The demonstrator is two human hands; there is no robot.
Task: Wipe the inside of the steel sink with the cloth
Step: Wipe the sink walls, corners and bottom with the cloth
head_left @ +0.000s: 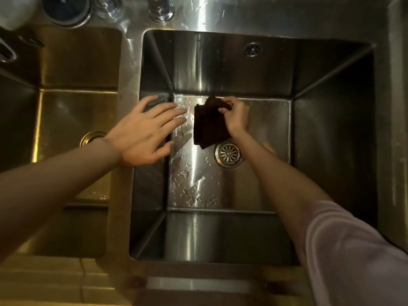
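The deep steel sink (331, 133) fills the middle and right of the head view, its floor wet with drops on the left side. My right hand (236, 114) is down inside it, fingers pinched on the top edge of a dark brown cloth (206, 127). The cloth hangs folded just above and left of the round drain strainer (229, 153). My left hand (145, 131) hovers over the sink's left rim with fingers spread, holding nothing, its fingertips a short way left of the cloth.
A second, smaller basin (72, 102) with its own drain lies to the left. Tap bases (161, 9), a glass and a round blue-lidded container (67, 9) stand on the back ledge. An overflow grille (252, 49) sits high on the back wall. The counter edge runs along the bottom.
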